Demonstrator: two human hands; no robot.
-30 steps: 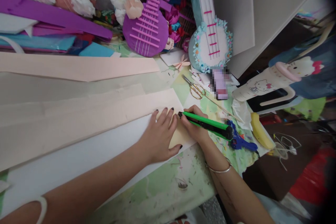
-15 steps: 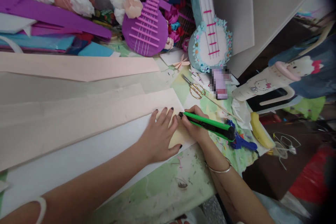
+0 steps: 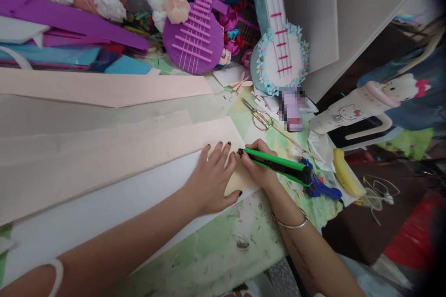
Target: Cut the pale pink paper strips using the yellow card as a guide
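My left hand (image 3: 212,178) lies flat with fingers spread on the right end of a long pale pink foam sheet (image 3: 114,158), pressing it onto a white board (image 3: 104,209). A yellowish template piece (image 3: 240,178) shows between my two hands. My right hand (image 3: 259,167) is closed around a green and black utility knife (image 3: 278,165), its tip touching the sheet just right of my left fingertips.
Gold-handled scissors (image 3: 259,116), a blue glue gun (image 3: 320,188) and a banana (image 3: 344,174) lie to the right on the green table (image 3: 223,250). A purple foam guitar (image 3: 195,32) and a teal foam guitar (image 3: 278,51) stand behind. More pink strips (image 3: 104,86) lie farther back.
Almost nothing differs. Both hands stay in place; the knife tip holds at the same spot on the sheet.
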